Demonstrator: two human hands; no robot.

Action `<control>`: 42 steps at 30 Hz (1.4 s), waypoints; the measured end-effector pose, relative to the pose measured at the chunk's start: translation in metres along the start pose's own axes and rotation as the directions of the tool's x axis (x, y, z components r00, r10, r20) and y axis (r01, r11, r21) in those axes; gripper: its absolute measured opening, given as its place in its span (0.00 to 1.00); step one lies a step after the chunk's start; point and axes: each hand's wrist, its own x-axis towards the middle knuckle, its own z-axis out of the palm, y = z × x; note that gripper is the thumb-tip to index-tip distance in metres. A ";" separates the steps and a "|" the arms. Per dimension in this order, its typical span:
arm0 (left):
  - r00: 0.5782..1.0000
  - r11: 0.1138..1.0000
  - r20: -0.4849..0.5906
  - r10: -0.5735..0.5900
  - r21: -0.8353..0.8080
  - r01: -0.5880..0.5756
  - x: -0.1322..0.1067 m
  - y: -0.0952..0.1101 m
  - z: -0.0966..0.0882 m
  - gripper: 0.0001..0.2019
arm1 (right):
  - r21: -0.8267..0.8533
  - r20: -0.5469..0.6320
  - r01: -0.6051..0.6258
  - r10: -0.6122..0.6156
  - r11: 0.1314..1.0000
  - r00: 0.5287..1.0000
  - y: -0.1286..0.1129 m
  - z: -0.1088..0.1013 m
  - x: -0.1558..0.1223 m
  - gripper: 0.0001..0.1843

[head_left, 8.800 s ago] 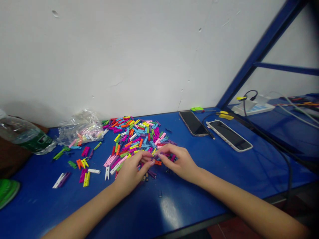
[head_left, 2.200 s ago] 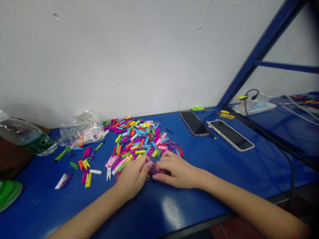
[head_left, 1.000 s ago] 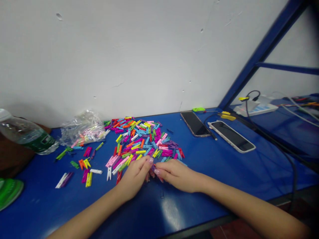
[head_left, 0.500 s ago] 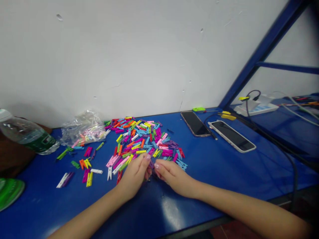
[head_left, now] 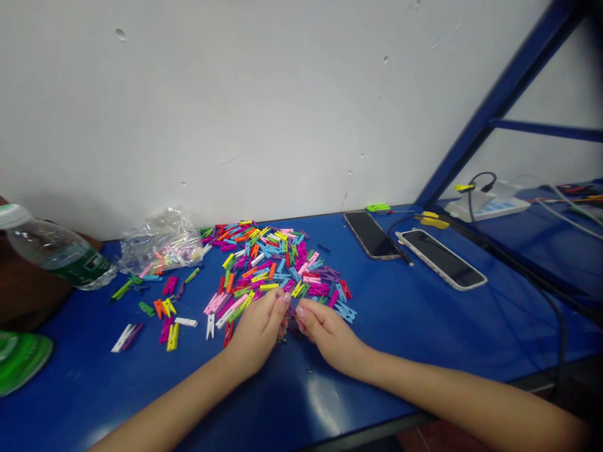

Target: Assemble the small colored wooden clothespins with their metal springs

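Note:
My left hand [head_left: 259, 323] and my right hand [head_left: 332, 339] are close together at the near edge of a big pile of small coloured clothespins [head_left: 277, 260]. Fingers of both hands are closed in a pinch. Between the fingertips a bit of purple shows, seemingly a small clothespin [head_left: 291, 310], mostly hidden by the fingers. Just left of my left hand lie a white clothespin [head_left: 210, 326] and a red one. Farther left, loose pieces and clothespins, such as a yellow one [head_left: 173, 337], are scattered on the blue table [head_left: 377, 333].
A clear plastic bag [head_left: 160, 242] with clothespins and a tilted water bottle [head_left: 61, 251] are at the left, near a green object [head_left: 23, 361]. Two phones, one dark [head_left: 372, 235] and one white-edged [head_left: 440, 258], lie at the right beside black cables and a power strip [head_left: 490, 204].
The view has shifted slightly, so everything sits a little farther right. Both hands stay together in nearly the same pose, with a slight shift of the fingertips.

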 end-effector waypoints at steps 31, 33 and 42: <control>0.997 0.930 0.056 -0.047 -0.363 0.064 -0.001 0.004 -0.001 0.21 | -0.422 0.230 0.315 -0.235 0.850 0.944 -0.012 -0.034 0.010 0.19; 0.992 0.909 0.113 -0.055 -0.407 0.096 -0.002 0.003 -0.001 0.21 | -0.427 0.244 0.328 -0.242 0.843 0.939 -0.013 -0.039 0.010 0.20; 0.960 0.918 0.279 -0.024 -0.374 0.131 -0.006 -0.001 0.001 0.23 | -0.558 0.279 0.437 -0.336 0.705 0.899 -0.013 -0.037 0.010 0.31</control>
